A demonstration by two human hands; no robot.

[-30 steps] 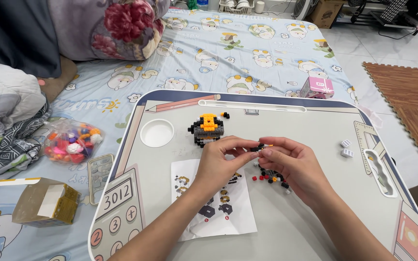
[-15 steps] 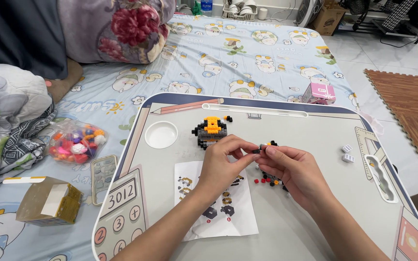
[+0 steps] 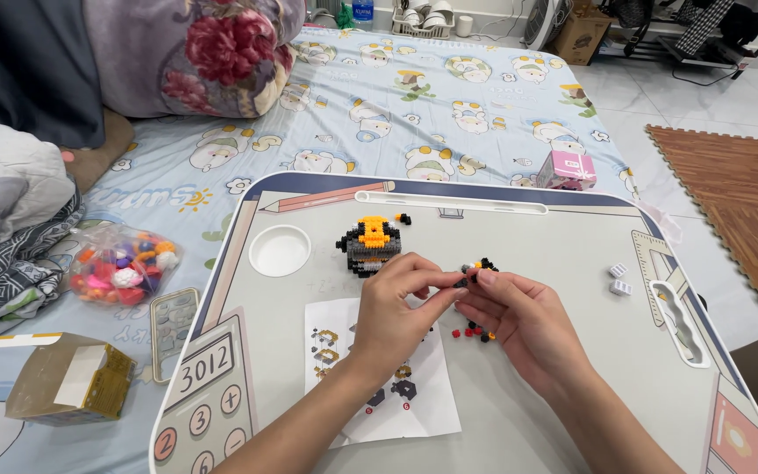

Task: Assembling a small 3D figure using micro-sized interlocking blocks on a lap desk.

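My left hand (image 3: 396, 307) and my right hand (image 3: 519, 320) meet over the middle of a small lap table (image 3: 572, 237). Together their fingertips pinch a tiny block assembly (image 3: 475, 268) of black, grey and orange bricks. A half-built orange, black and grey block figure (image 3: 370, 244) stands just beyond my left hand. Several loose red and black bricks (image 3: 475, 333) lie under my right hand. A printed instruction sheet (image 3: 379, 382) lies beneath my left wrist.
A round white recess (image 3: 280, 249) sits at the table's left. Two white bricks (image 3: 618, 278) lie at the right. On the bedsheet to the left are a bag of colourful pieces (image 3: 120, 266), a phone (image 3: 173, 329) and an open cardboard box (image 3: 67, 377). A pink box (image 3: 567, 169) sits beyond.
Both hands stay together on the small block piece and have drifted slightly; the camera view has shifted a little.
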